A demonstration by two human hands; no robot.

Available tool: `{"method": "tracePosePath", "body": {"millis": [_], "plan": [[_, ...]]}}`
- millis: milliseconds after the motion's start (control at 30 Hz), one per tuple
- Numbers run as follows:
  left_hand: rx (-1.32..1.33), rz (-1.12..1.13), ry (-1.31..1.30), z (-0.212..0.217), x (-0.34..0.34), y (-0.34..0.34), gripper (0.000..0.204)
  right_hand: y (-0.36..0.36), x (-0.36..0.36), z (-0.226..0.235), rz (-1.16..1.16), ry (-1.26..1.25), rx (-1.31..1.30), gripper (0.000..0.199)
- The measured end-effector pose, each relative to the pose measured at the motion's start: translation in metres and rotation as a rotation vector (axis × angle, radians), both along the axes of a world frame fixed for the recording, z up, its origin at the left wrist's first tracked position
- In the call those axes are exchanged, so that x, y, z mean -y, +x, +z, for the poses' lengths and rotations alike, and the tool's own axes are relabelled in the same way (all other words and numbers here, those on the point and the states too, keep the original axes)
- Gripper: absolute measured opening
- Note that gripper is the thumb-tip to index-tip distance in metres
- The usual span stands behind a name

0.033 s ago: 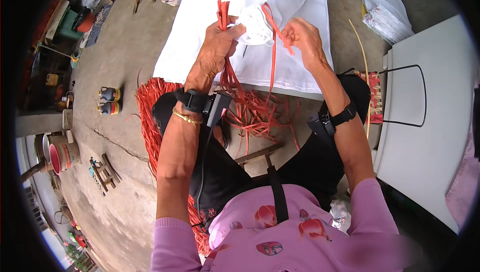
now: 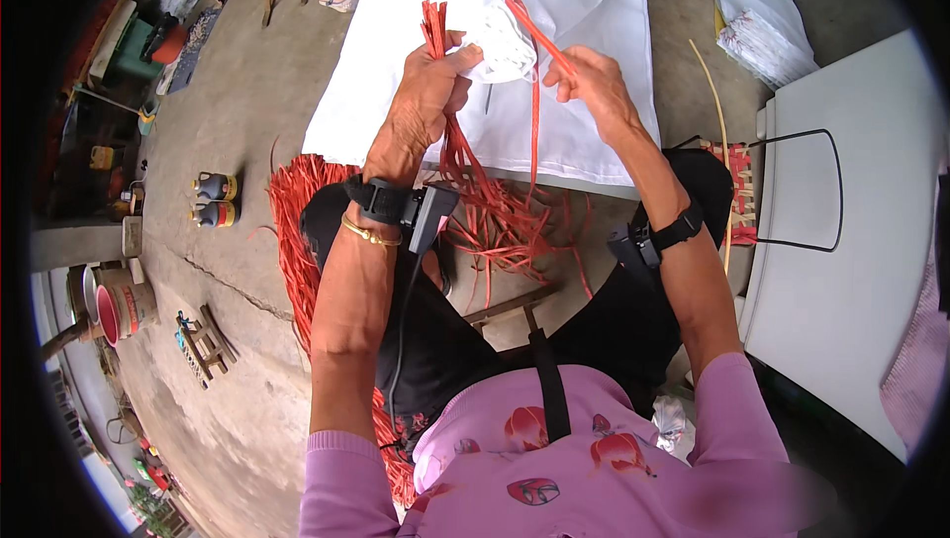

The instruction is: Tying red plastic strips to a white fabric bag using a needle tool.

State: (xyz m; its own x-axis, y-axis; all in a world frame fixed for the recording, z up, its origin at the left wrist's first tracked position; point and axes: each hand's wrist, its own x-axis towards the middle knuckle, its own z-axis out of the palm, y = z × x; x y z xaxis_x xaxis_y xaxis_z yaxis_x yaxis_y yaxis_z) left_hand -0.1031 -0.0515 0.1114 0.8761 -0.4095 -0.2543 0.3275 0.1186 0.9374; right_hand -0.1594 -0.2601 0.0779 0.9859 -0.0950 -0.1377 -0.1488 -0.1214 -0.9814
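Far left, a heap of red strips (image 2: 292,216) lies beside the leg; now the left hand (image 2: 430,88), closed tight around a red bunch (image 2: 433,28), its thumb at the edge of a white bundle (image 2: 505,48) above the white sheet (image 2: 361,102); a single red strip (image 2: 541,35) slants from the bundle's right side; and the right hand (image 2: 594,88) pinches its lower end, fingers narrow.

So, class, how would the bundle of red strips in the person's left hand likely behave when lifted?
The red strips would probably flop, since below the left hand they trail and curl. They look thin and narrow, so they are likely light for their bulk. Their lower lengths cross in a loose tangle, so some may snag.
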Motion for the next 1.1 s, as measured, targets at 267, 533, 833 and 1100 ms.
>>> {"method": "tracePosePath", "body": {"millis": [267, 533, 833, 1100], "plan": [[-0.194, -0.035, -0.44, -0.004, 0.008, -0.005, 0.014, -0.011, -0.038, -0.021, 0.175, 0.151, 0.251, 0.02], [-0.241, -0.113, -0.391, 0.013, -0.004, 0.0, 0.015, -0.025, -0.033, -0.028, 0.105, -0.797, 0.57, 0.007], [-0.278, -0.135, -0.34, -0.005, 0.008, -0.004, 0.008, -0.011, -0.046, -0.03, -0.064, 0.032, 0.359, 0.011], [-0.324, -0.017, -0.364, -0.013, 0.03, -0.013, 0.014, -0.019, -0.05, -0.021, -0.201, -0.008, 0.343, 0.018]]}}
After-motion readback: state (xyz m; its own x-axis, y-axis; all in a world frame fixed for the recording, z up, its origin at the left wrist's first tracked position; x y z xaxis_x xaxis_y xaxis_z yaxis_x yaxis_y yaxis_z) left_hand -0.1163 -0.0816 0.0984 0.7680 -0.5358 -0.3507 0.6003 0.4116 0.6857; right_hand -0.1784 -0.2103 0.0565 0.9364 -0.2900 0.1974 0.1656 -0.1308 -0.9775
